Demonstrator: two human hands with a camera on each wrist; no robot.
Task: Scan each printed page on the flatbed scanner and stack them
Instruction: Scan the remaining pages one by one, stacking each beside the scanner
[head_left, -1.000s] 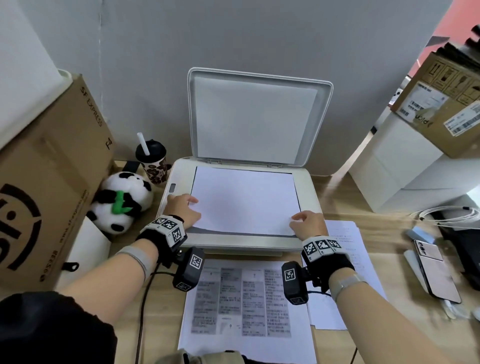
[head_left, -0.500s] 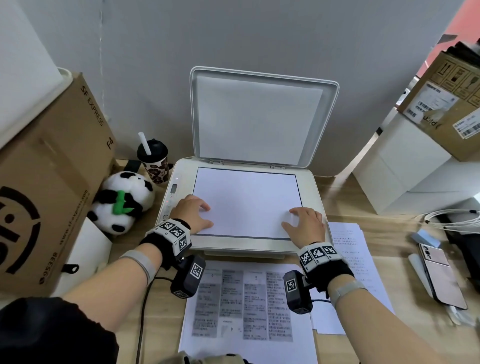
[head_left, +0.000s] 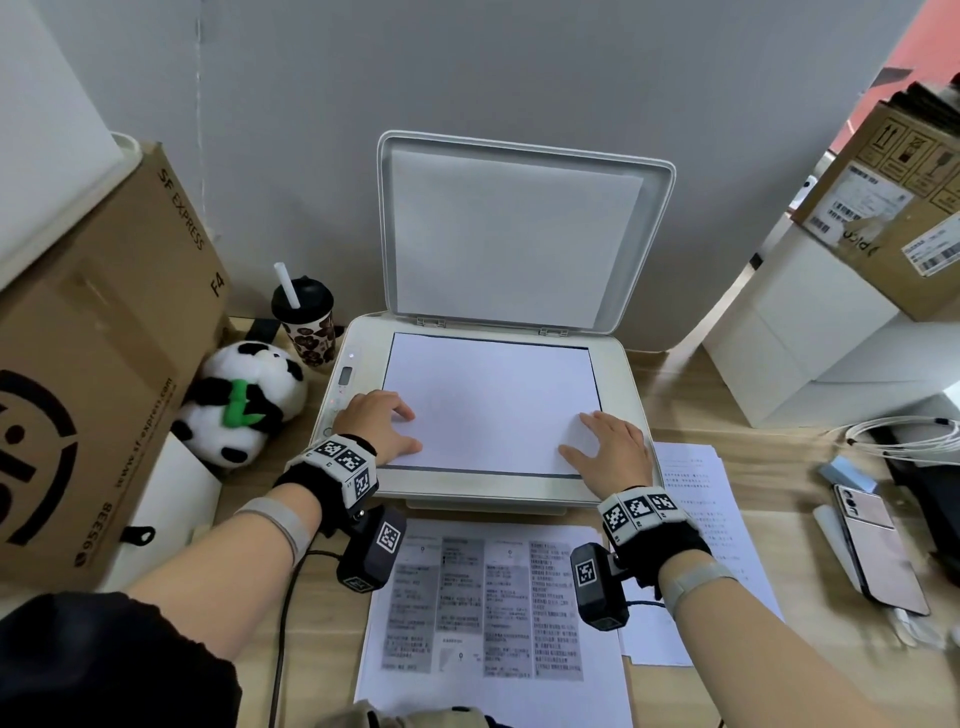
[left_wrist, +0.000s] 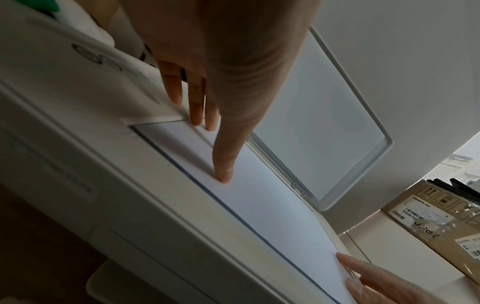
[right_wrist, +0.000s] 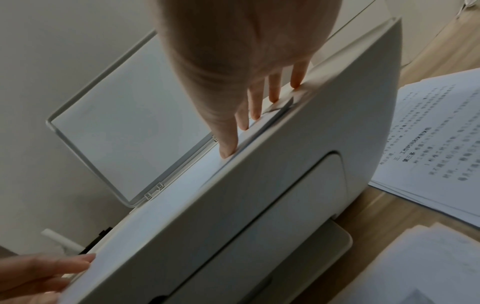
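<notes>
Both hands lie flat with straight fingers on the smooth white sheet of paper (head_left: 491, 400), left hand (head_left: 375, 423) at 8 o'clock, right hand (head_left: 610, 447) at 4 o'clock. It lies blank side up on the glass of the cream plastic flatbed scanner (head_left: 621, 374), lid up. Only the right wrist view shows clear black print on the flat white paper stack (right_wrist: 439, 131) on the wooden tabletop (head_left: 769, 447).

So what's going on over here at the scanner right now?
A person is setting a sheet blank side up on the glass of the flatbed scanner, whose lid stands open. The left hand and right hand press flat on the sheet's near corners, squaring it. Printed pages lie on the desk in front of the scanner, and another stack sits to the right.
</notes>
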